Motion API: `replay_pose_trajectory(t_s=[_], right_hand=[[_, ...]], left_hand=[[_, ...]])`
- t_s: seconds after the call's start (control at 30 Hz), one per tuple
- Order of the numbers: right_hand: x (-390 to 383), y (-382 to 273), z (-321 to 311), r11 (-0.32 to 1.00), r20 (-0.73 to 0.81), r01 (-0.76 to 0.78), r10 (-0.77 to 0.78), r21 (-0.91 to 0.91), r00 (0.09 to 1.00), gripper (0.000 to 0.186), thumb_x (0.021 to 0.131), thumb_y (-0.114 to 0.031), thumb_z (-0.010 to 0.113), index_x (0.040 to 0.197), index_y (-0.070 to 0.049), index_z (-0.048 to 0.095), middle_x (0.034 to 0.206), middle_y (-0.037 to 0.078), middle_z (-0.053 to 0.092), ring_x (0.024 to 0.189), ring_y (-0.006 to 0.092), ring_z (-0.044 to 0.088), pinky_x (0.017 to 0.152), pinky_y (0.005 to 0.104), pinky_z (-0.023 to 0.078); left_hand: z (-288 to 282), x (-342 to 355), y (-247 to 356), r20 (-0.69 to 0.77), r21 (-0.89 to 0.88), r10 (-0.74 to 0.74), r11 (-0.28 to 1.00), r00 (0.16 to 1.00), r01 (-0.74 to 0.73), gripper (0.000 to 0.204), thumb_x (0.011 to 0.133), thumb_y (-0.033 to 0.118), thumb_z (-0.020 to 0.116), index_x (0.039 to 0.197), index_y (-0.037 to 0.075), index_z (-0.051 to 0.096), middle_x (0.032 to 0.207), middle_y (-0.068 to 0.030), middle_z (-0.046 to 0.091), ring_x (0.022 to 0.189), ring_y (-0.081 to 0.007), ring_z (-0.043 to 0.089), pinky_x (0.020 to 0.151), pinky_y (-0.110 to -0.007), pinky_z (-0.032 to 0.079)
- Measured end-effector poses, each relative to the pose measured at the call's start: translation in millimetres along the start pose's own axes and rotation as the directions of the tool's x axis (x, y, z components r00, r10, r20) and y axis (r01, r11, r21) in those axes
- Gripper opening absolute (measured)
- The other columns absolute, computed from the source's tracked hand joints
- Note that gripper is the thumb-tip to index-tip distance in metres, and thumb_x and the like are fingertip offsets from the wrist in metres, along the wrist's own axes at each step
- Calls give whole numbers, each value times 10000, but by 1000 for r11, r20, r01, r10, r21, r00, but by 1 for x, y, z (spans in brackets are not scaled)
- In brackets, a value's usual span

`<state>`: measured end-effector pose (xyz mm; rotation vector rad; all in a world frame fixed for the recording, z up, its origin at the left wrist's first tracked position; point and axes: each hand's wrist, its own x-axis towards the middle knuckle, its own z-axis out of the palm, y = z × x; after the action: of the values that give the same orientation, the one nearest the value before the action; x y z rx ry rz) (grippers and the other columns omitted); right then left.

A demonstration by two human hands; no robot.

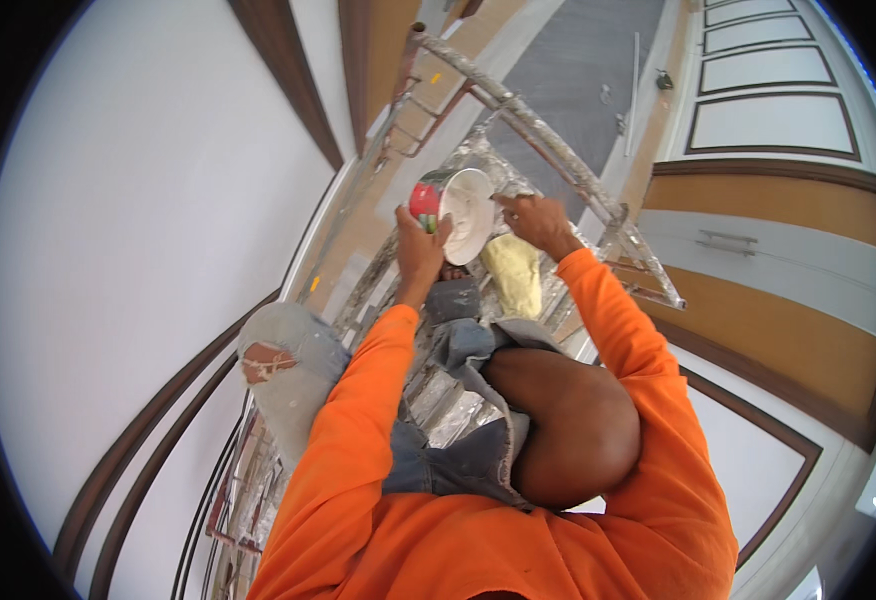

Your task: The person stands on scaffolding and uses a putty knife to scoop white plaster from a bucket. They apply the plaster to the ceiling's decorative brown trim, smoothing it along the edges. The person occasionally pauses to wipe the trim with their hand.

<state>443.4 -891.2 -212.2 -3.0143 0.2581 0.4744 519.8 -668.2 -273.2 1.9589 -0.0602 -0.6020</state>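
Observation:
A round tub with a red and green label is tilted so its mouth faces right, with whitish paste smeared inside. My left hand is closed around its near left side, the thumb at the rim. Just right of the mouth is my right hand, its fingers bent together and the fingertips by the rim. Whatever those fingers hold, if anything, is too small to make out. Below the tub lie a crumpled pale yellow bag or cloth and a dark grey block.
I sit on a paint-spattered scaffold platform, with a metal frame across its far side. A white wall with dark trim rises at left. On the right stands a brown and white door. Grey floor shows beyond and below.

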Motion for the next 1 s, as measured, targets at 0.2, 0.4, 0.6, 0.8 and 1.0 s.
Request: replay_pose_trajectory(t_s=[0.2,0.4,0.6,0.8,1.0], right_hand=[[-25,-25,28,914,85,-196,178,354,980,414,893,-236,604,1298,-176,668,918,246,723,877,443,708,798,542,570],[-36,-18,37,841,152,-275,229,466,961,441,868,-221,595,1293,-159,693,955,273,720,871,479,699,848,526,568],[-31,-63,5,896,112,-332,313,296,943,482,888,-186,571,1362,-119,634,945,232,722,835,430,723,733,510,582],[-29,-78,-8,916,100,-231,209,327,973,474,892,-173,569,1354,-78,615,862,227,716,791,401,727,672,513,577],[-25,-85,16,889,72,-272,264,368,962,430,888,-175,544,1294,-113,672,850,237,723,794,420,722,715,514,580]], left_hand=[[1,12,-18,-72,-61,142,987,987,-146,768,881,420,759,1298,-114,398,1180,-347,583,1092,-502,614,932,-509,472],[7,8,-9,-69,7,131,991,989,-131,708,915,395,733,1271,-112,391,1170,-349,580,1085,-498,617,931,-505,477],[8,3,-5,-70,72,115,991,991,-110,763,928,414,718,1323,-132,360,1214,-360,564,1122,-509,606,937,-516,479],[6,3,-5,-81,47,63,997,995,-60,791,939,435,704,1349,-139,346,1232,-362,556,1122,-525,595,936,-520,476],[13,3,-3,-95,93,106,991,990,-98,743,939,398,711,1331,-127,360,1225,-362,559,1102,-520,604,924,-522,481]])
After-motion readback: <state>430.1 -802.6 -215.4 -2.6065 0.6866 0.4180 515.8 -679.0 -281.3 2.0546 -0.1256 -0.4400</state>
